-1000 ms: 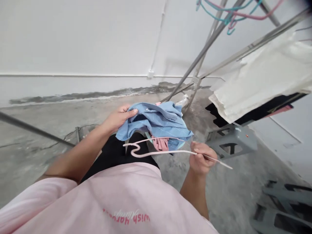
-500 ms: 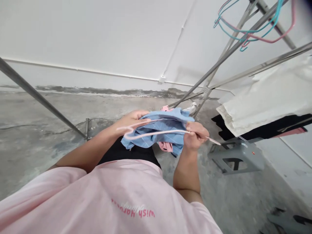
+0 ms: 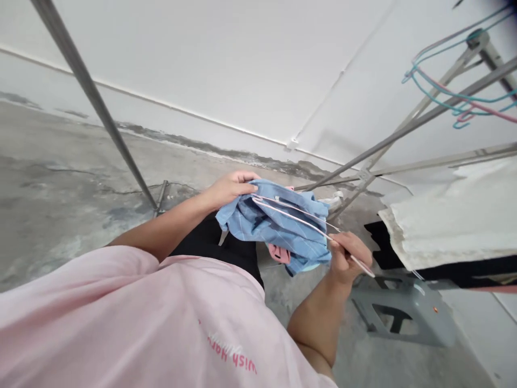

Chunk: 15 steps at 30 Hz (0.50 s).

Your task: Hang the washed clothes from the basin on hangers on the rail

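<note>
1. A white wall (image 3: pixel 202 64) rises behind bare concrete floor (image 3: pixel 60 161).
2. A metal drying rack (image 3: pixel 388 133) stands at the right; a separate-looking grey pole (image 3: pixel 95 97) slants at the left.
3. The person wears a pink T-shirt (image 3: pixel 153 318) with lettering on the chest.
4. White cloth (image 3: pixel 452 215) hangs at the right, above a grey plastic stool (image 3: pixel 438 318).
5. The blue checked garment (image 3: pixel 250 229) is held bunched in front of the person's waist.
6. Turquoise and pink hangers (image 3: pixel 432 99) hang at the rack, upper right.
7. A pale pink hanger (image 3: pixel 293 217) lies across the garment; whether it is inside the cloth, I cannot tell.
8. The right hand (image 3: pixel 350 256) is closed around the hanger's near end.
9. The left hand (image 3: pixel 232 191) pinches the garment's upper left edge, thumb on top.
10. Pink cloth (image 3: pixel 279 253) with dark marks shows beneath the garment.
</note>
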Available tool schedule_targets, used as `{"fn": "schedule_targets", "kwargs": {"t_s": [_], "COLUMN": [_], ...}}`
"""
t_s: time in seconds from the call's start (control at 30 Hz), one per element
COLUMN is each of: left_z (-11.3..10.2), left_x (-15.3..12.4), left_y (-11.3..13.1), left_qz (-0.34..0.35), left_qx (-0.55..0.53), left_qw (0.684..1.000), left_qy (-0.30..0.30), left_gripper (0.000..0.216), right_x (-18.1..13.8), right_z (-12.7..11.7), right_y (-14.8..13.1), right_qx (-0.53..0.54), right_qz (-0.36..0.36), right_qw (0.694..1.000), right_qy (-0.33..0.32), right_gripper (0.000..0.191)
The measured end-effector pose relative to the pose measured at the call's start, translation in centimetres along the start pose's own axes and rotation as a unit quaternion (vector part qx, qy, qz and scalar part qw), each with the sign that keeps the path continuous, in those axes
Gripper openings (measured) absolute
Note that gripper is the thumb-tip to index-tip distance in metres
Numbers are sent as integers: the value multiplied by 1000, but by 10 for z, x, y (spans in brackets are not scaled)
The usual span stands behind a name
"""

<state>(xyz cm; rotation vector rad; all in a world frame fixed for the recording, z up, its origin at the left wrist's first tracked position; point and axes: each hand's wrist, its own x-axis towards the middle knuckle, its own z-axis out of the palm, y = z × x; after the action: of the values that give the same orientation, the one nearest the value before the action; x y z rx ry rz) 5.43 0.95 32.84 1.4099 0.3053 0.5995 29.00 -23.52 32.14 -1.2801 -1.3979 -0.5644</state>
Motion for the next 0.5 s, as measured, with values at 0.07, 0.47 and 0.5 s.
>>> {"fn": "schedule_targets", "kwargs": {"t_s": [0.07, 0.47, 0.5], "left_z": [-3, 25, 28], "left_x": [-1, -14, -15], "left_y": [4, -6, -8], "left_qz": [53, 169, 175], "left_qx": [101, 318, 322], "left_qw": [993, 933, 930], "left_qy": [18, -4, -28], "left_gripper": [26, 24, 24], "right_x": [4, 2, 1], "right_z": [-1, 39, 44], "right_y": [-1, -34, -34], "right_qx": [-23, -39, -46], "right_qz": [-10, 132, 139], "right_qw": [999, 974, 973], "right_qy": [-48, -180, -181], "right_gripper": [4, 21, 22]}}
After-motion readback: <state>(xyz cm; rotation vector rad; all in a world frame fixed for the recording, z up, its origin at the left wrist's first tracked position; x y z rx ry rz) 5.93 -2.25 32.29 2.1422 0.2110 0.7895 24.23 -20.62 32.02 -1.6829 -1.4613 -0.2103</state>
